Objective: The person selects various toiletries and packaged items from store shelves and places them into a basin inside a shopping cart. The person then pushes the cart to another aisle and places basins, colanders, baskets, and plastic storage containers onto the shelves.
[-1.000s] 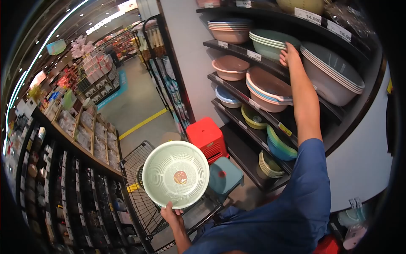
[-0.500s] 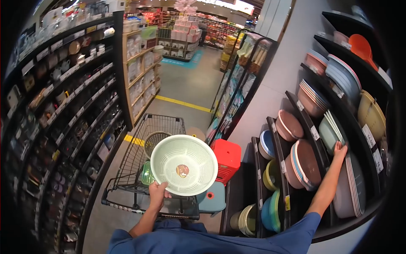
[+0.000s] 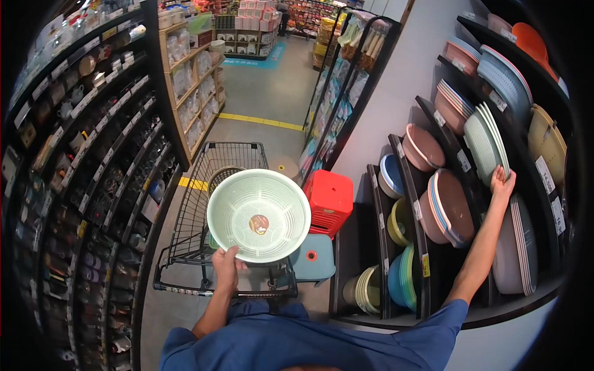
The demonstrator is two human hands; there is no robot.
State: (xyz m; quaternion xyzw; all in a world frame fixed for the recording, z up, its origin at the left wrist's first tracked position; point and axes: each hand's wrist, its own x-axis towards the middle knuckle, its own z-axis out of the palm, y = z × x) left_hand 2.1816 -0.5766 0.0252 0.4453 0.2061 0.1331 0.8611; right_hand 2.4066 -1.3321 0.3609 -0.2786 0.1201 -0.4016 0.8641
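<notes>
A pale green plastic colander (image 3: 278, 191), round with a label at its bottom, is held by its near rim in my left hand (image 3: 227, 267). It hangs over the near end of a black wire shopping cart (image 3: 179, 244). On the shelf at the right, my right hand (image 3: 502, 182) has its fingers closed on the lower rim of a stack of matching pale green colanders (image 3: 479, 139). The stack leans on edge, its rims toward the right. Grey basins (image 3: 510, 260) stand below that hand.
Tilted black shelves at the right hold brown basins (image 3: 424, 147), yellow colanders (image 3: 546, 148) and teal bowls (image 3: 399, 278). A red stool (image 3: 331, 188) and a blue-grey stool (image 3: 312, 258) stand beside the cart. Dark shelves of small kitchenware (image 3: 93, 185) line the left side.
The green colander stack sits higher against its shelf and shows more of its side, with my right hand at its rim. My left hand still holds its colander. The view has tilted down.
</notes>
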